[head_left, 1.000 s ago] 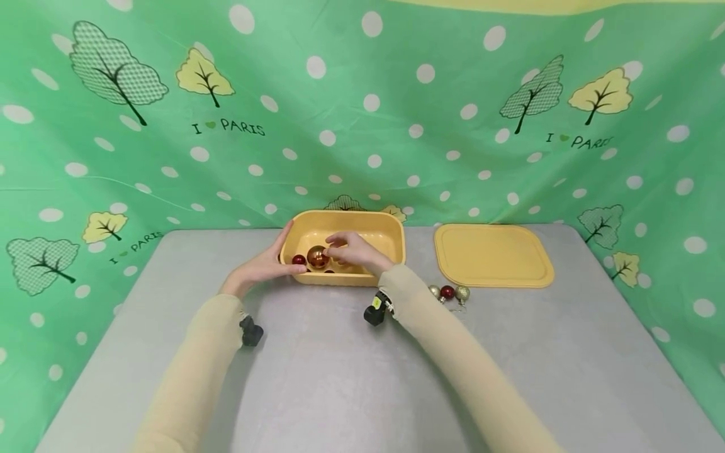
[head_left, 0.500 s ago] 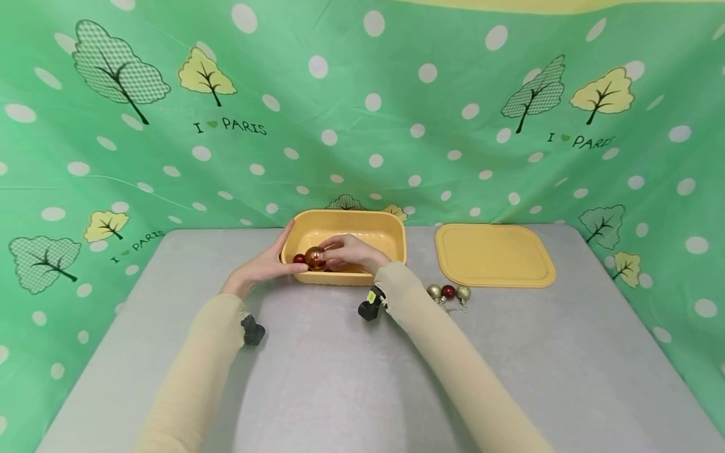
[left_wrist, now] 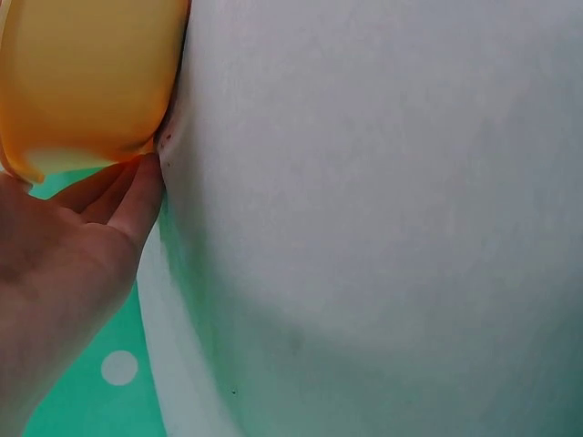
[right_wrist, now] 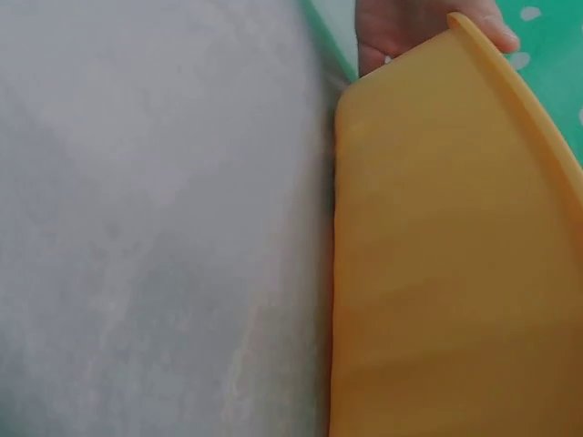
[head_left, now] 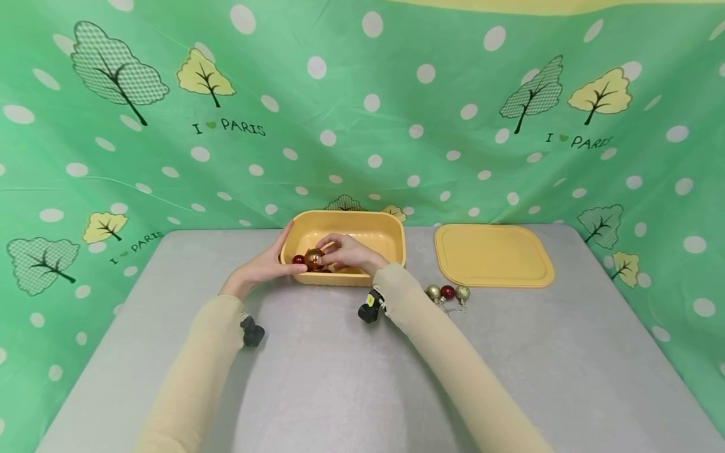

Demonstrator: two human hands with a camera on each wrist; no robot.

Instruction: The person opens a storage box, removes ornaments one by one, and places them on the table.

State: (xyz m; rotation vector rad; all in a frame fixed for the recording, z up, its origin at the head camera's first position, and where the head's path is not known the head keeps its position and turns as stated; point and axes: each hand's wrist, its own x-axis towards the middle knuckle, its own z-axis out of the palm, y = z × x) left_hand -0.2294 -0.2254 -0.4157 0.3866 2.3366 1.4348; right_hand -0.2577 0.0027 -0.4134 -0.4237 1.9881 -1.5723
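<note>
A yellow plastic box [head_left: 347, 279] stands at the back of the table. My left hand [head_left: 262, 265] grips its left end, with the thumb over the rim; in the left wrist view the fingers of that hand [left_wrist: 82, 228] reach to the bottom edge. Inside the box, my right hand [head_left: 350, 252] holds a shiny copper Christmas bauble [head_left: 312, 258] by its right side. A small red bauble [head_left: 298, 259] lies left of the copper one. Something dark below the copper bauble is mostly hidden. The right wrist view shows the outer box wall [right_wrist: 446, 255], with the right hand out of sight.
The flat yellow lid [head_left: 494, 255] lies right of the box. In front of it sit a gold bauble [head_left: 433, 291], a red bauble [head_left: 447, 292] and a glittery gold bauble [head_left: 462, 294]. A green patterned cloth [head_left: 362, 126] hangs behind the grey table [head_left: 328, 377].
My right hand has moved left and down inside the box and taken hold of the copper bauble, which has shifted slightly left. The left hand has stayed on the box.
</note>
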